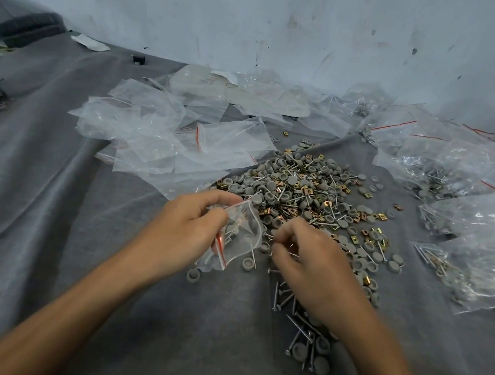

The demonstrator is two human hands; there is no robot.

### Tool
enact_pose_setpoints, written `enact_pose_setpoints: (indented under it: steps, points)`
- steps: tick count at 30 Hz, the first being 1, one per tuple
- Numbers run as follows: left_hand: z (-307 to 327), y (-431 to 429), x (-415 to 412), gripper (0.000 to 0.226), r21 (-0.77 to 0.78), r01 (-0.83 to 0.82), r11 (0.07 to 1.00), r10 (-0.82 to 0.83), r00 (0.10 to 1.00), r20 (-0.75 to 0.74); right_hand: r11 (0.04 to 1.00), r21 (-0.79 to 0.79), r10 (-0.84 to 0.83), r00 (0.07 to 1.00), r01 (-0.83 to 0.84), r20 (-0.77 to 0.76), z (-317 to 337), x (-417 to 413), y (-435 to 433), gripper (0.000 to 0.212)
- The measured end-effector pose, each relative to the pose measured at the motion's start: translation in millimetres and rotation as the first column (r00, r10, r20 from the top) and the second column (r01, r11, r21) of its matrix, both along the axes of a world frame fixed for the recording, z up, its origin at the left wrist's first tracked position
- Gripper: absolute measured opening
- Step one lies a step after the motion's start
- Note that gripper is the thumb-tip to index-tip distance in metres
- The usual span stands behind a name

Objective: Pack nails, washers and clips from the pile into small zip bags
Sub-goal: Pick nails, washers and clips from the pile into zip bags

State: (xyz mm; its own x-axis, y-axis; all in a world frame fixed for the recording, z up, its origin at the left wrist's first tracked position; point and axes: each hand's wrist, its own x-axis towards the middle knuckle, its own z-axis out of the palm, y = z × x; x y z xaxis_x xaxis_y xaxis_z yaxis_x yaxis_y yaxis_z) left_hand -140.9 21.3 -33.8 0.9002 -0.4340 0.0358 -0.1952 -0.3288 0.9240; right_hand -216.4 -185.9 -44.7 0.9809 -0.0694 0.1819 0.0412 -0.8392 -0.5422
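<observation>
At the upper left of centre, a loose heap of empty bags is spread on the cloth-covered counter, and many are yet to be filled. Just below them, at mid-frame, one bag is grasped by the left grip, with fingers and thumb curled round its red-striped mouth. It is held just over the near edge of the pile. A few nails and what looks like a grey washer can be made out inside, so this bag is judged part-filled and not yet zipped.

The pile, at centre, is large. Grey washers, brass-coloured clips and nails are mixed together in it, and strays are scattered round it.

Right of the bag, the right grip is set at the pile's near edge, fingers curled as if pinching small pieces. Whether anything is in fact held cannot be told. Below that grip, toward the lower centre, a small lot of nails and a few washers is laid apart from the pile.

Along the right of the frame, many filled bags are heaped, with nails and washers seen through the plastic. A fair share of the work is judged done, but much of the pile is left to be packed.
</observation>
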Motion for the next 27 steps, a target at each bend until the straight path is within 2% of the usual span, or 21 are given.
enact_pose_setpoints:
  steps: [4, 6, 8, 12, 17, 22, 25, 27]
  points:
    - [-1.7, -2.8, -0.6, 0.043, 0.037, -0.007, 0.999, 0.006, 1.0, 0.022, 0.926, 0.376, -0.028, 0.991, -0.025, 0.134, 6.1, -0.4, 3.5, 0.013]
    - [-2.1, -3.7, -0.7, 0.044, 0.066, -0.012, 0.998, 0.009, 0.999, 0.038, 0.86, 0.502, 0.008, 0.986, -0.093, 0.169, 8.5, -1.6, 10.1, 0.012]
    - [-2.2, -4.8, -0.8, 0.044, 0.074, -0.007, 0.997, 0.003, 0.999, 0.054, 0.812, 0.564, 0.057, 0.981, -0.153, 0.184, 9.6, -2.3, 16.1, 0.011]
    - [-2.5, -5.7, -1.0, 0.046, 0.068, 0.0, 0.998, -0.004, 0.998, 0.063, 0.767, 0.609, 0.107, 0.977, -0.199, 0.185, 9.1, -3.3, 23.5, 0.008]
    - [-4.0, -4.3, -0.6, 0.044, 0.067, 0.0, 0.998, -0.004, 0.999, 0.052, 0.758, 0.616, 0.116, 0.975, -0.212, 0.192, 8.4, -3.6, 24.2, 0.005]
    - [-2.5, -3.8, 0.4, 0.042, 0.077, -0.015, 0.997, 0.011, 0.999, 0.046, 0.788, 0.581, 0.093, 0.973, -0.201, 0.211, 9.9, -1.6, 18.9, 0.009]
    - [-2.2, -3.8, 0.8, 0.043, 0.059, -0.019, 0.998, 0.017, 1.0, 0.024, 0.84, 0.531, -0.004, 0.977, -0.113, 0.214, 11.6, 2.4, 3.1, 0.012]
    - [-2.7, -3.3, 0.5, 0.043, 0.047, -0.012, 0.999, 0.011, 1.0, 0.011, 0.895, 0.445, -0.07, 0.979, -0.023, 0.192, 12.3, 7.3, -11.4, 0.011]
